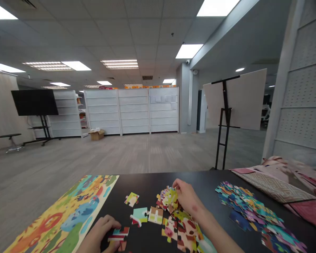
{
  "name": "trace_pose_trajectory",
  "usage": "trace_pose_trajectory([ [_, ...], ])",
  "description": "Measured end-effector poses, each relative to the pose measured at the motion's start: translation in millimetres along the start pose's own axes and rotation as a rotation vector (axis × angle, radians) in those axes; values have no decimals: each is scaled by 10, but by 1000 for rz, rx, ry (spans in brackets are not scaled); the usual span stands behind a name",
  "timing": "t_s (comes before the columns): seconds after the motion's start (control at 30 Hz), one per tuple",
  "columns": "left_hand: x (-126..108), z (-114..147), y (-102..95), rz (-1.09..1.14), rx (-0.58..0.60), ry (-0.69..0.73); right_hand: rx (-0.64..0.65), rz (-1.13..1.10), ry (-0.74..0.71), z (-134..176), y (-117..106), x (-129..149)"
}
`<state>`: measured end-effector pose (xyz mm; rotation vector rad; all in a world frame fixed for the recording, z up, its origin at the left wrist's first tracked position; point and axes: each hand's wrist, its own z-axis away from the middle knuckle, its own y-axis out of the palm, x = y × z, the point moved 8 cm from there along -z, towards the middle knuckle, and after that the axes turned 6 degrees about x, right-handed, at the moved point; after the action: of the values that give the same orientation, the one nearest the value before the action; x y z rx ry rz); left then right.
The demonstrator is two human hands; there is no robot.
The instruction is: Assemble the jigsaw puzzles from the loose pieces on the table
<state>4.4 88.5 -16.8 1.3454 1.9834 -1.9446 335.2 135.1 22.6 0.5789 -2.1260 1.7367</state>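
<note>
My left hand (101, 230) rests low on the black table, thumb and fingers around a red, white and blue puzzle piece (119, 232). My right hand (185, 195) reaches over a pile of puzzle pieces, its fingers pinched at a yellow-green puzzle piece (171, 196). Between the hands lie a light-blue piece (140, 215) and a brown-and-cream piece (156, 215), side by side. A yellow-green piece (132, 199) sits apart, farther back. Nearer me, beside my right forearm, are a pink-nosed cow piece (170, 228) and brown-and-white pieces (186, 230).
A colourful animal picture sheet (68, 214) lies on the left, running past the table edge. Another heap of blue and purple puzzle pieces (252, 211) spreads at the right. Behind it is a patterned pink cloth item (274, 186). An easel stand (223, 140) rises beyond the table.
</note>
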Motion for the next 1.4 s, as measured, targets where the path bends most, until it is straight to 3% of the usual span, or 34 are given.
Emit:
trace_pose_trajectory([
  [0.13, 11, -2, 27, -7, 23, 2, -75, 49, 123, -48, -149, -265],
  [0.23, 25, -7, 56, -31, 51, 12, -93, 101, 166, -26, -203, -300],
  [0.37, 22, 1, 53, -28, 48, 1, -49, 134, -4, 55, -108, 45],
  [0.5, -21, 8, 50, -23, 55, -10, 99, 169, -175, 170, 127, 367],
  [0.6, -51, 8, 29, -24, 51, -22, 168, 192, -211, 208, 216, 410],
  [0.77, -98, -4, 12, -12, 44, -59, 165, 222, -219, 199, 183, 418],
  [0.9, -151, -22, -4, -43, -38, -122, 136, 212, -239, 245, 178, 553],
  [1.03, -226, -30, -22, -94, -82, -128, 187, 191, -246, 290, 309, 649],
  [1.4, -131, 56, -67, 22, -43, -18, 37, -360, -91, 49, 209, 276],
])
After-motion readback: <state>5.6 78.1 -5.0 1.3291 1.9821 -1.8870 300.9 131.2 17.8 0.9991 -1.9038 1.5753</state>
